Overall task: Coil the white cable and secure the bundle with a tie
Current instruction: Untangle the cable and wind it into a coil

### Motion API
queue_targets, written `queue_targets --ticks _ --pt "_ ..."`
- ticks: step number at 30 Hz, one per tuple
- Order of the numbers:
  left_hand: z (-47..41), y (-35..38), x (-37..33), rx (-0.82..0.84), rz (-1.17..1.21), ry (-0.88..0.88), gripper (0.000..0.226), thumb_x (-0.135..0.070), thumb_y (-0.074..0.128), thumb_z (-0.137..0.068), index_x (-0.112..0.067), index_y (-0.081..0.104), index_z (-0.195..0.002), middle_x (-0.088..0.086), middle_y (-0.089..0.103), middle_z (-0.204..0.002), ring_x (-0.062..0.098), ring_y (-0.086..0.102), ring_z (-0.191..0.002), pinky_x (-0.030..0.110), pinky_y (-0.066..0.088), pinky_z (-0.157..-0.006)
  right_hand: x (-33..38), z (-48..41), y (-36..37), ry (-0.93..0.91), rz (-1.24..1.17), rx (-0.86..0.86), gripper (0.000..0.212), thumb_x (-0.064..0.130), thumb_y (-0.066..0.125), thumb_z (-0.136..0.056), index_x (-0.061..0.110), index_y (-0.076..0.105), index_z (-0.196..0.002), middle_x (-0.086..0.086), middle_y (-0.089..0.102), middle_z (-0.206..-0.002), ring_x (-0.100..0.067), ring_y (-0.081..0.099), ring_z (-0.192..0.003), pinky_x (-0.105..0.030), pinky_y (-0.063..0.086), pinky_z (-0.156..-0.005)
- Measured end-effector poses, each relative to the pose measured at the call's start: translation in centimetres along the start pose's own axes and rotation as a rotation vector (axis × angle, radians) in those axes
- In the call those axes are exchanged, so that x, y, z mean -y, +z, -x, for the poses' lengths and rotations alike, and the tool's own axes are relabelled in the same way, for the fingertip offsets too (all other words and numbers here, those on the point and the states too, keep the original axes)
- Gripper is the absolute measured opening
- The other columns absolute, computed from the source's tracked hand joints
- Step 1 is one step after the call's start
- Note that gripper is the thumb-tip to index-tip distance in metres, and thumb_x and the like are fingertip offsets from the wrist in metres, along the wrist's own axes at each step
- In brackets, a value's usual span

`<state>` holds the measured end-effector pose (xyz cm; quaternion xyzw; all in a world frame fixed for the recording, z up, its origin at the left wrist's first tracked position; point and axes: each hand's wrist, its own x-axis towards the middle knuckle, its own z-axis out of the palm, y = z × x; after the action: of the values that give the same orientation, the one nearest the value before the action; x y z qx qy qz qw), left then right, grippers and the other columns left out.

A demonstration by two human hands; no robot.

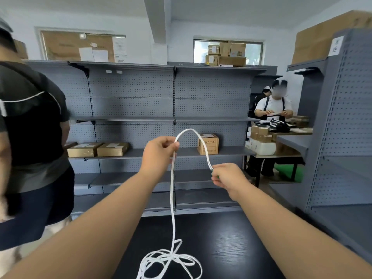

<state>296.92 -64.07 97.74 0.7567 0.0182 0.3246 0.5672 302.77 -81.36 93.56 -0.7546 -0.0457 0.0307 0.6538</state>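
Note:
The white cable (172, 198) runs up from a loose tangle on the dark table (231, 244) to my raised hands. My left hand (159, 154) pinches it between thumb and fingers at the top. From there the cable arches up and over to the right. My right hand (227, 176) grips the cable's end, where a bit of green shows at my fingers. Both hands are held in the air above the table, about a hand's width apart. No tie is visible.
Grey pegboard shelving (132, 109) stands behind the table with brown boxes (98, 149) and a small carton (208, 144). A person in black (34, 137) stands close at the left. Another person (273, 105) works at a desk at the far right. More shelving (342, 137) is on the right.

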Motion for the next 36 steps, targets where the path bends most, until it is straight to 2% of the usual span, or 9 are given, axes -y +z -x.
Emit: queue_targets --ticks 4,7,11,14,17,22,26,33,36 --pt "-0.5 -0.5 -1.6 0.04 -0.039 0.069 0.015 -0.014 0.061 -0.089 -0.025 0.064 -0.079 -0.001 0.062 -0.074 0.013 0.057 -0.066 0.026 0.055 -0.066 0.1 0.1 0.4 0.0 0.012 0.098 0.03 -0.001 0.057 -0.084 0.002 0.063 -0.113 -0.005 0.059 -0.08 -0.012 0.056 -0.071 -0.024 0.052 -0.069" --pt "-0.8 -1.2 -2.4 0.056 -0.085 0.093 0.016 -0.015 0.061 -0.089 -0.026 0.064 -0.078 0.001 0.062 -0.075 0.018 0.058 -0.068 0.035 0.055 -0.07 0.3 0.1 0.8 -0.018 0.025 0.145 0.029 0.002 0.066 -0.081 0.007 0.063 -0.109 -0.002 0.061 -0.081 -0.011 0.055 -0.068 -0.021 0.045 -0.06" --pt "-1.3 -2.0 -4.4 0.071 -0.114 0.136 0.007 -0.013 0.059 -0.091 -0.014 0.065 -0.092 -0.002 0.06 -0.073 0.01 0.056 -0.06 0.023 0.053 -0.061 0.1 0.3 1.4 -0.028 0.061 0.186 0.031 0.0 0.072 -0.076 0.009 0.061 -0.103 -0.003 0.062 -0.083 -0.012 0.057 -0.069 -0.022 0.045 -0.061" --pt "-1.9 -2.6 -6.4 0.083 -0.124 0.174 0.007 -0.013 0.059 -0.09 -0.017 0.064 -0.088 -0.001 0.062 -0.075 0.01 0.056 -0.062 0.016 0.052 -0.057 -0.2 0.7 1.8 -0.026 0.07 0.219 0.025 -0.004 0.072 -0.075 0.011 0.06 -0.092 -0.005 0.062 -0.084 -0.014 0.059 -0.07 -0.022 0.047 -0.061" --pt "-2.3 -2.8 -7.9 0.081 -0.146 0.219 0.006 -0.014 0.06 -0.09 -0.016 0.065 -0.087 0.001 0.063 -0.076 0.013 0.056 -0.064 0.023 0.053 -0.063 -0.6 1.6 2.6 -0.046 0.028 0.283 0.021 -0.007 0.07 -0.076 0.01 0.06 -0.085 -0.004 0.062 -0.077 -0.013 0.058 -0.065 -0.02 0.047 -0.058" --pt "-2.2 -2.3 -8.2 0.107 -0.175 0.257 0.005 -0.015 0.062 -0.089 -0.013 0.066 -0.087 0.005 0.064 -0.078 0.02 0.056 -0.069 0.036 0.054 -0.071 -1.1 3.4 4.1 -0.073 0.006 0.404 0.016 -0.003 0.069 -0.079 0.009 0.065 -0.088 0.0 0.063 -0.071 -0.009 0.056 -0.059 -0.018 0.047 -0.057" --pt "-1.9 -1.7 -7.2 0.127 -0.149 0.227 0.005 -0.014 0.062 -0.088 -0.013 0.066 -0.087 0.008 0.065 -0.083 0.014 0.055 -0.066 0.029 0.053 -0.064 -1.6 4.4 5.2 -0.064 -0.016 0.476 0.014 -0.003 0.068 -0.08 0.008 0.066 -0.088 0.0 0.061 -0.068 -0.009 0.054 -0.057 -0.016 0.046 -0.056" --pt "-1.7 -1.1 -5.9 0.134 -0.082 0.171 0.008 -0.013 0.063 -0.088 -0.008 0.067 -0.093 0.001 0.063 -0.077 0.009 0.054 -0.061 0.023 0.051 -0.059 -2.7 4.7 5.8 -0.079 0.053 0.409 0.015 0.0 0.071 -0.079 0.013 0.067 -0.081 0.0 0.06 -0.071 -0.009 0.056 -0.062 -0.018 0.049 -0.065" --pt "-1.7 -1.2 -5.2 0.145 -0.064 0.138 0.004 -0.012 0.062 -0.088 -0.011 0.066 -0.089 0.001 0.063 -0.077 0.011 0.055 -0.061 0.026 0.052 -0.062 -3.3 4.3 5.5 -0.122 0.16 0.364 0.015 0.003 0.074 -0.076 0.017 0.068 -0.078 0.0 0.061 -0.073 -0.013 0.058 -0.073 -0.026 0.053 -0.079"
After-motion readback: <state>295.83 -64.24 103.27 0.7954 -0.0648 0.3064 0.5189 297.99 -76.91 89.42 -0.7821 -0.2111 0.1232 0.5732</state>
